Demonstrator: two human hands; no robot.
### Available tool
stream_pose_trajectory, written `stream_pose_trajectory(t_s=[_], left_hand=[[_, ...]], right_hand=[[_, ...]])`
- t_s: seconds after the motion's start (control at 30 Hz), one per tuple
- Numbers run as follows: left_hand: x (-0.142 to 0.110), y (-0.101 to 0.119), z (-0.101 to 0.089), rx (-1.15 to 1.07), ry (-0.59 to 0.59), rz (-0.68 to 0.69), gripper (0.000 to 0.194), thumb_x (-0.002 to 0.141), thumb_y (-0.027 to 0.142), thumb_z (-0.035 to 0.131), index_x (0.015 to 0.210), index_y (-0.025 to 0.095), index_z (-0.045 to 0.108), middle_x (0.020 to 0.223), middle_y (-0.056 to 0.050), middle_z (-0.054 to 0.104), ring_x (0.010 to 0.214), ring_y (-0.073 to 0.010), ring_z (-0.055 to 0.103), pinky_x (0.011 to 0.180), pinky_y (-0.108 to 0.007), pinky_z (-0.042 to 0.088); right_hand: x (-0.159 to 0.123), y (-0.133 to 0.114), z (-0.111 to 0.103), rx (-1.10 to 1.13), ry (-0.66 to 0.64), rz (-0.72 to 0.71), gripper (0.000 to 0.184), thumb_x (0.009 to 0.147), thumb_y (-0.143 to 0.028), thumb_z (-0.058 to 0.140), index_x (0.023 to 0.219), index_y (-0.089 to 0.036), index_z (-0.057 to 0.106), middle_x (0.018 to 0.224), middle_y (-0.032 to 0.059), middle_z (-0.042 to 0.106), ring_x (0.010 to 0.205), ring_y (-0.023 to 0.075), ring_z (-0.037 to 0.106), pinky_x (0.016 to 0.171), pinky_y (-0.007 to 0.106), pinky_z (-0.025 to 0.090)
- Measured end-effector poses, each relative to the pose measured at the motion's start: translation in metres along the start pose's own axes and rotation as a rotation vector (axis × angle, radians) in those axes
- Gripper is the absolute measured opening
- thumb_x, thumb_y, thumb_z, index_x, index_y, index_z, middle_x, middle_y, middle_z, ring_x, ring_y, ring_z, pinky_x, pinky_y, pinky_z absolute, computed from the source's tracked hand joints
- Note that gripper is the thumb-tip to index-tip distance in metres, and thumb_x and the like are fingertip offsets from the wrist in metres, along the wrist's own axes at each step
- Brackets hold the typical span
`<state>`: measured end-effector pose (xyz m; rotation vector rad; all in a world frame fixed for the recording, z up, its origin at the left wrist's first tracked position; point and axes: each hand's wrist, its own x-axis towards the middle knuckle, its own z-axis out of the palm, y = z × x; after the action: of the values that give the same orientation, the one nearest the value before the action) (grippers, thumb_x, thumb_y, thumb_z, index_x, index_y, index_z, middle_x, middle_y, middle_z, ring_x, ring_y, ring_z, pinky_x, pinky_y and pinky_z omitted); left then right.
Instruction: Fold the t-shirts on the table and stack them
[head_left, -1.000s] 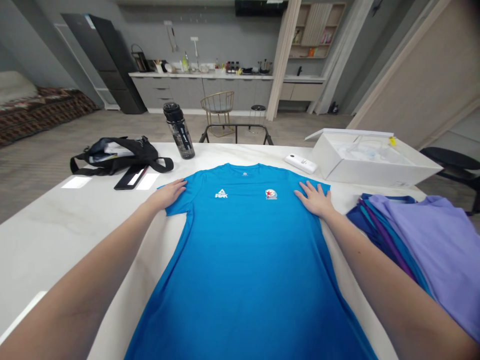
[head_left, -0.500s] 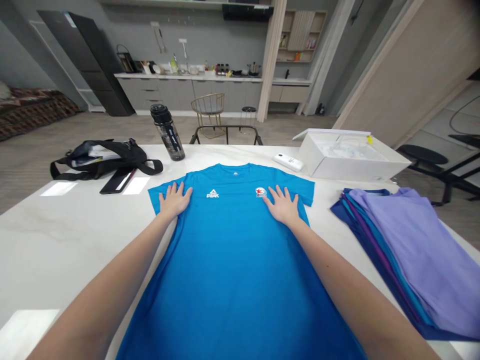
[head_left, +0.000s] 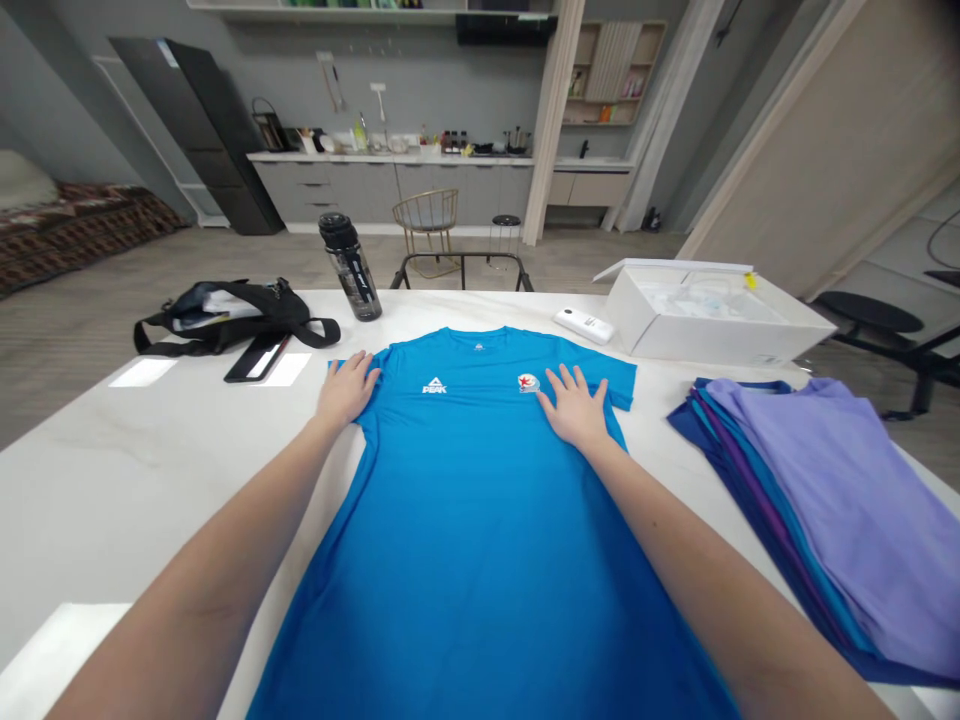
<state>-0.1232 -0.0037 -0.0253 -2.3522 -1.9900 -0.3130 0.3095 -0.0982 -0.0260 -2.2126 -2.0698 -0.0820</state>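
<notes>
A blue T-shirt (head_left: pixel 472 500) lies spread face up on the white table (head_left: pixel 172 470), its collar at the far side. White PEAK lettering and a round badge mark its chest. My left hand (head_left: pixel 347 390) rests flat on the sleeve at the left, fingers stretched out and covering much of it. On the chest just right of the badge lies my right hand (head_left: pixel 574 408), palm down with its fingers spread. The shirt's lower hem falls outside the view.
A stack of folded shirts (head_left: pixel 825 500), lilac on top, lies at the right. Behind it stands an open white box (head_left: pixel 712 335), with a white device (head_left: pixel 584 325) beside it. A black bag (head_left: pixel 232 315), a phone (head_left: pixel 256 358) and a dark bottle (head_left: pixel 351 268) occupy the far left.
My right hand has slid inward from the sleeve to the chest. My left hand moved inward, then back out onto the sleeve. Small wrinkles now show near the left armpit.
</notes>
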Motion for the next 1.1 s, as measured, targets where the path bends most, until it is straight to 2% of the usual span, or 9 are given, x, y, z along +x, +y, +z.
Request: stream_pose_trajectory(t_s=[0.07,0.17,0.23,0.33,0.5,0.67,0.83,0.93,1.1], left_hand=[[-0.011,0.021,-0.012,0.021,0.091,0.127,0.054,0.104,0.032,0.023,0.150,0.018,0.047,0.157,-0.010,0.045,0.147,-0.0233,0.037,0.126,-0.045,0.015],[-0.034,0.064,-0.021,-0.005,0.059,0.289,0.052,0.101,0.023,0.026,0.144,0.020,0.055,0.153,-0.008,0.051,0.143,-0.0217,0.044,0.126,-0.041,0.019],[-0.053,0.092,-0.019,-0.048,0.008,0.270,0.051,0.103,0.029,0.027,0.146,0.021,0.053,0.154,-0.009,0.050,0.143,-0.0240,0.045,0.124,-0.043,0.026],[-0.087,0.118,-0.009,-0.061,-0.075,0.175,0.060,0.102,0.051,0.032,0.155,0.024,0.042,0.164,-0.010,0.034,0.150,-0.0315,0.033,0.123,-0.054,0.025],[-0.131,0.098,0.000,-0.032,-0.147,0.120,0.062,0.102,0.056,0.027,0.158,0.030,0.036,0.166,-0.007,0.028,0.154,-0.0289,0.023,0.124,-0.053,0.018],[-0.144,0.044,-0.009,0.013,-0.128,-0.028,0.061,0.104,0.051,0.022,0.158,0.025,0.035,0.165,-0.011,0.028,0.152,-0.0324,0.029,0.120,-0.064,0.021],[-0.156,0.013,-0.016,0.065,-0.087,-0.057,0.055,0.105,0.041,0.024,0.154,0.024,0.041,0.161,-0.011,0.040,0.147,-0.0330,0.037,0.117,-0.068,0.022],[-0.169,0.022,-0.020,0.088,0.013,0.052,0.053,0.104,0.034,0.027,0.153,0.019,0.042,0.161,-0.013,0.039,0.148,-0.0303,0.036,0.121,-0.061,0.022],[-0.208,0.082,-0.022,-0.006,-0.001,0.237,0.057,0.105,0.044,0.029,0.156,0.020,0.039,0.164,-0.011,0.032,0.151,-0.0295,0.031,0.121,-0.054,0.029]], right_hand=[[-0.007,-0.009,-0.007,-0.008,0.065,-0.073,0.058,0.105,-0.048,0.021,0.155,-0.027,0.040,0.165,0.0065,0.030,0.154,0.0313,0.018,0.121,0.066,0.000],[-0.021,-0.026,-0.013,0.058,0.066,-0.126,0.056,0.106,-0.045,0.022,0.153,-0.025,0.044,0.162,0.0073,0.037,0.150,0.0281,0.028,0.123,0.055,0.014],[-0.035,-0.036,-0.013,0.118,0.035,-0.098,0.059,0.105,-0.051,0.022,0.156,-0.026,0.039,0.164,0.0070,0.033,0.151,0.0278,0.028,0.122,0.053,0.022],[-0.060,-0.041,-0.009,0.151,-0.034,-0.031,0.064,0.103,-0.061,0.021,0.159,-0.030,0.032,0.167,0.0047,0.025,0.153,0.0304,0.022,0.120,0.062,0.020],[-0.100,-0.009,-0.003,0.104,-0.118,0.029,0.067,0.102,-0.065,0.020,0.159,-0.033,0.032,0.168,0.0034,0.023,0.154,0.0315,0.019,0.121,0.063,0.015],[-0.123,0.036,-0.004,0.044,-0.108,0.055,0.067,0.103,-0.063,0.023,0.160,-0.029,0.031,0.167,0.0060,0.024,0.154,0.0305,0.020,0.123,0.053,0.017],[-0.133,0.048,-0.006,0.035,-0.098,0.040,0.061,0.105,-0.057,0.025,0.159,-0.030,0.032,0.167,0.0061,0.025,0.153,0.0322,0.022,0.121,0.060,0.019],[-0.141,0.034,-0.013,0.029,-0.029,0.015,0.061,0.106,-0.054,0.025,0.159,-0.026,0.034,0.167,0.0086,0.025,0.153,0.0338,0.021,0.120,0.065,0.017],[-0.175,-0.019,-0.021,0.145,-0.049,-0.162,0.063,0.105,-0.058,0.023,0.160,-0.027,0.031,0.168,0.0056,0.023,0.155,0.0298,0.017,0.121,0.062,0.019]])
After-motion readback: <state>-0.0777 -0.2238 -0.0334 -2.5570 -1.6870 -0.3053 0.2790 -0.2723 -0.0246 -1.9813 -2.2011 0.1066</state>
